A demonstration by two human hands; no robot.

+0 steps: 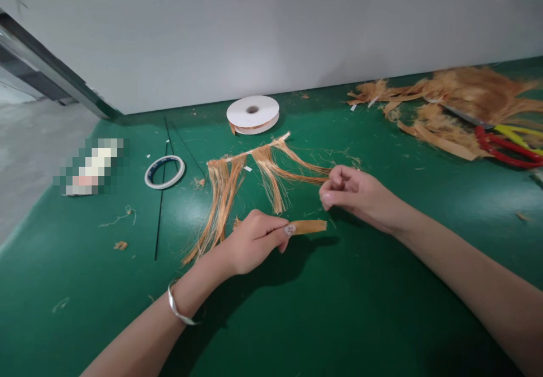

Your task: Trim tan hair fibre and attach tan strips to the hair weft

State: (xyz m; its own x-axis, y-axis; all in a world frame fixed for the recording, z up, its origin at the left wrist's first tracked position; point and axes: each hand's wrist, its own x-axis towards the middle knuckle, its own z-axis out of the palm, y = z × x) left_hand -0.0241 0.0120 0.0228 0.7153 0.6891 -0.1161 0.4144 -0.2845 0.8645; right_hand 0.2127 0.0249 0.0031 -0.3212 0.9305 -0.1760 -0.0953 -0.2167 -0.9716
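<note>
My left hand is closed in a pinch on a short piece of golden-brown ribbon, whose frayed end points right. To the right, my right hand has its fingers curled together near the ribbon's end; whatever they hold, if anything, is too small to make out. Behind both hands lies a strip of tape with bunches of frayed orange threads hanging from it. The tips of its right-hand threads reach close to my right fingers. My left hand covers part of the threads on the left.
A white ribbon spool lies near the wall. Left of it are a tape roll, thin black rods and a blurred-out object. Scissors with red handles rest by a heap of frayed ribbon at right. Thread scraps dot the green table.
</note>
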